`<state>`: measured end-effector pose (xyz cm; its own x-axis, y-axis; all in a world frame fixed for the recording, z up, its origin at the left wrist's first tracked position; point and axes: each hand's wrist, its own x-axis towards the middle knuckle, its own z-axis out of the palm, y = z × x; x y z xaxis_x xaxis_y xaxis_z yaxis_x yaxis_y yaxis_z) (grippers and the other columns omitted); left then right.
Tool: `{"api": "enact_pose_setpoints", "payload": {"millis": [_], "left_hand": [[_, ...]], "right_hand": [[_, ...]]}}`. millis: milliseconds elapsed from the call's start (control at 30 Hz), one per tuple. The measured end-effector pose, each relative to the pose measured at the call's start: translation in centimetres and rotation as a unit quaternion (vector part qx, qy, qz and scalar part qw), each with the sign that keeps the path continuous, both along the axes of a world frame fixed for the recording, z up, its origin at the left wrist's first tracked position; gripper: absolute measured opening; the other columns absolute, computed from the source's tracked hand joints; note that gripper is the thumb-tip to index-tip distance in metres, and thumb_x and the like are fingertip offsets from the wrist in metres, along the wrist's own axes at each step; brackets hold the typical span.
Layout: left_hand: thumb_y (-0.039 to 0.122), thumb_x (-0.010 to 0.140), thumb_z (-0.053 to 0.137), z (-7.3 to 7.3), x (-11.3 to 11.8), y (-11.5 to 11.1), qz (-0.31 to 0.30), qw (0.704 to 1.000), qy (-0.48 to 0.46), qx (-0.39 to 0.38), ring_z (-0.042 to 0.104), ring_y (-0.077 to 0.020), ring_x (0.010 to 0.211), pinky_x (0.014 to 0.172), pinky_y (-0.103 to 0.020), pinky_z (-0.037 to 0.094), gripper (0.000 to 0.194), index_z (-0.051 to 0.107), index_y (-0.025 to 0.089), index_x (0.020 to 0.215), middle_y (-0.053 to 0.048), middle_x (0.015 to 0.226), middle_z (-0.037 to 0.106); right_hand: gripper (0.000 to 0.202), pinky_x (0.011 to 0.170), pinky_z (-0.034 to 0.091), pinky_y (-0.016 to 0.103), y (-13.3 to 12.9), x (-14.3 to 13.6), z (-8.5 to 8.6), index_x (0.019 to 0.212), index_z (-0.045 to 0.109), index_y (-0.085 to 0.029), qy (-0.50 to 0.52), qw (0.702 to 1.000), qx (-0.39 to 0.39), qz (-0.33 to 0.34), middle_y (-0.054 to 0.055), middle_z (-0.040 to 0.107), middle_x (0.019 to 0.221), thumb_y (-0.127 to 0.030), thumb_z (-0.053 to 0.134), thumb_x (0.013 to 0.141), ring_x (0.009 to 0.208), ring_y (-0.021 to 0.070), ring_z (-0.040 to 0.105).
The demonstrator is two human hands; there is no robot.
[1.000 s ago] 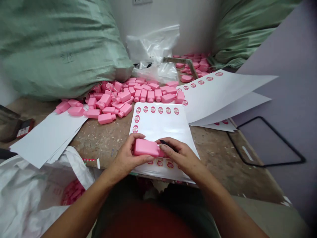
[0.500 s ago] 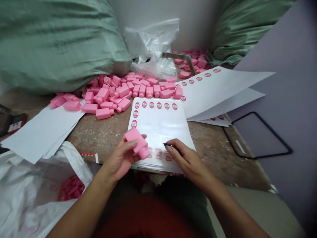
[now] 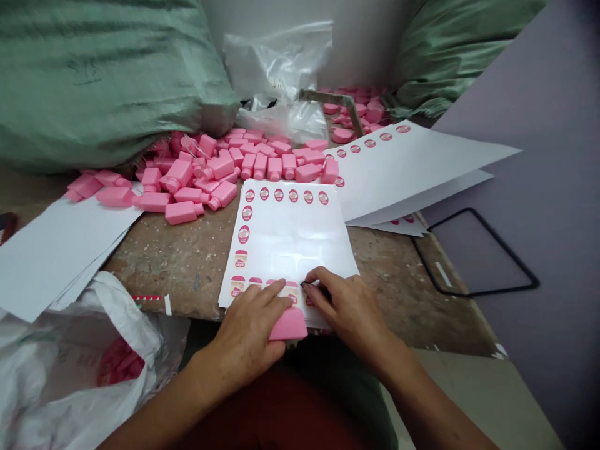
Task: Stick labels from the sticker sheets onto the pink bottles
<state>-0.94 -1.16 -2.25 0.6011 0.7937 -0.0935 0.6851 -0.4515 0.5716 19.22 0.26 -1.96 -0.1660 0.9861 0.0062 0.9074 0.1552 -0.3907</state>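
Observation:
A pink plastic bottle point(image 3: 289, 325) lies under my left hand point(image 3: 250, 319), at the near edge of a stack of sticker sheets point(image 3: 290, 240). My left thumb and palm hold the bottle while its fingers reach over the bottom row of stickers. My right hand point(image 3: 344, 300) pinches a small dark pointed tool point(image 3: 307, 285), most of it hidden by the fingers. Its tip is close to a sticker point(image 3: 291, 290) in the bottom row. Stickers line the top, left and bottom of the sheet, around a blank middle.
Many pink bottles point(image 3: 182, 212) are heaped behind the sheets, below a green sack point(image 3: 107, 81). More sticker sheets point(image 3: 398, 172) lie right, beside a black wire frame point(image 3: 469, 290). White paper point(image 3: 60, 244) lies left, above a white bag point(image 3: 122, 312) holding pink pieces.
My left hand has turned over and lowered the bottle to the sheet's near edge. My right hand has moved slightly left and down, bringing the tool to the bottom stickers.

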Motion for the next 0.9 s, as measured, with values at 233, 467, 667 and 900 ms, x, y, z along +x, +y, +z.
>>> {"api": "enact_pose_setpoints", "payload": {"millis": [233, 467, 667, 900], "left_hand": [[0.017, 0.071, 0.061, 0.4, 0.0, 0.3, -0.018, 0.999, 0.028, 0.000, 0.048, -0.0338, 0.122, 0.103, -0.053, 0.038, 0.062, 0.051, 0.024, 0.131, -0.009, 0.149, 0.041], [0.015, 0.069, 0.061, 0.8, 0.1, 0.7, -0.024, 0.999, 0.014, -0.045, 0.045, -0.0369, 0.126, 0.103, -0.055, 0.038, 0.063, 0.052, 0.020, 0.131, -0.012, 0.150, 0.038], [0.017, 0.070, 0.063, 1.0, -0.2, 0.9, -0.015, 0.999, -0.006, -0.051, 0.044, -0.0357, 0.130, 0.110, -0.054, 0.031, 0.062, 0.054, 0.020, 0.131, -0.013, 0.150, 0.039], [0.018, 0.069, 0.064, 1.7, -0.1, 1.0, -0.015, 0.996, 0.004, -0.084, 0.043, -0.0367, 0.131, 0.111, -0.053, 0.031, 0.062, 0.055, 0.015, 0.131, -0.015, 0.150, 0.038]], "right_hand": [[0.019, 0.064, 0.031, 0.032, 0.1, -0.3, 0.0, 0.085, 0.061, -0.023, -0.020, 1.000, 0.010, 0.006, 0.002, 0.073, 0.070, -0.029, 0.044, 0.090, 0.060, 0.0194, 0.061], [0.018, 0.059, 0.029, 0.030, 0.2, -0.8, 0.3, 0.083, 0.062, -0.023, -0.038, 0.999, -0.001, -0.014, 0.002, 0.071, 0.066, -0.030, 0.046, 0.089, 0.059, 0.0198, 0.060], [0.018, 0.057, 0.033, 0.027, 0.3, -0.5, 0.4, 0.087, 0.060, -0.026, 0.065, 0.995, -0.068, -0.034, -0.002, 0.071, 0.068, -0.034, 0.045, 0.090, 0.062, 0.0189, 0.062], [0.016, 0.061, 0.033, 0.029, 0.4, -0.3, 0.1, 0.086, 0.062, -0.024, -0.003, 1.000, -0.006, -0.020, -0.001, 0.073, 0.068, -0.032, 0.049, 0.089, 0.060, 0.0189, 0.063]]}}
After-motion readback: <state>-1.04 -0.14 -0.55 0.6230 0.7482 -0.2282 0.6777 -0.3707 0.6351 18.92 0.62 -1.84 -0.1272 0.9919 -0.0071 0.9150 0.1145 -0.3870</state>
